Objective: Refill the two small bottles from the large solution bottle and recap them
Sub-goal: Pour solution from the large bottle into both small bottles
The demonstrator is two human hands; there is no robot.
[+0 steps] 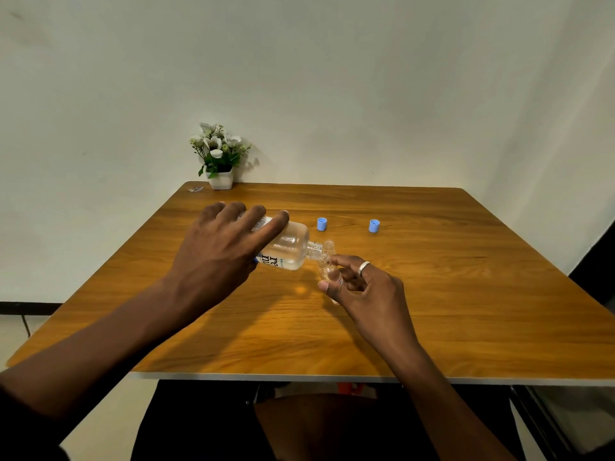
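Wooden surface (432,294) under a white wall carries two blue caps (321,224) (374,225) set aside for filling, while the left hand (219,251), fingers spread, tips the large solution bottle (289,247) neck-first to a small bottle (327,271) that the right hand (366,287) pinches at a tilt, seemingly to catch the pour.

The left hand (219,247) holds the big bottle (291,247) tipped over. Its open neck is at the top of a small bottle (328,271), pinched by the right hand (362,291). Another small bottle (328,245) stands just behind. A blue cap (321,224) and a second blue cap (374,225) sit farther back on the table (466,294). A flower pot (219,179) stands far left.
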